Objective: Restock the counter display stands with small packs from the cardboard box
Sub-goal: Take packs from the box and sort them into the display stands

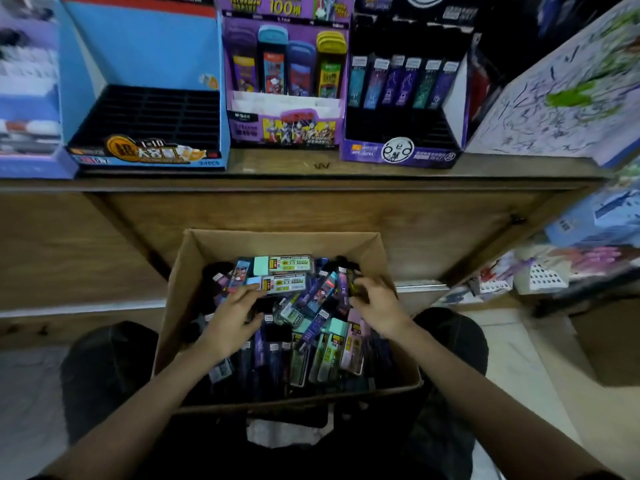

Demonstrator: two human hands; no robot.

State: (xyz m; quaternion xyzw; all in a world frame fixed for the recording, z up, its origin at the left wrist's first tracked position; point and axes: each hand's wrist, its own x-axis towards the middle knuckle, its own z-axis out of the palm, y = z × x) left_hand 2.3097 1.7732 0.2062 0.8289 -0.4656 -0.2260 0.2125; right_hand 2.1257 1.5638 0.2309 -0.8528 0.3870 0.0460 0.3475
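Note:
A cardboard box (194, 271) sits between my knees, full of several small packs in purple, mint and black. My left hand (232, 317) lies inside it with fingers on a mint-capped pack (280, 283) near the top of the pile. My right hand (375, 306) pinches a dark pack (354, 287) at the box's right side. On the counter stand three displays: a blue stand (145, 46) with bare black slots, a purple stand (242, 131) holding a few packs at the back, and a dark stand (398, 154) with one back row filled.
The wooden counter front (311, 209) rises just behind the box. A scribbled white board (554, 98) leans at the right, with shelves of goods (588, 244) below it. More boxed goods (27, 81) stand at the far left.

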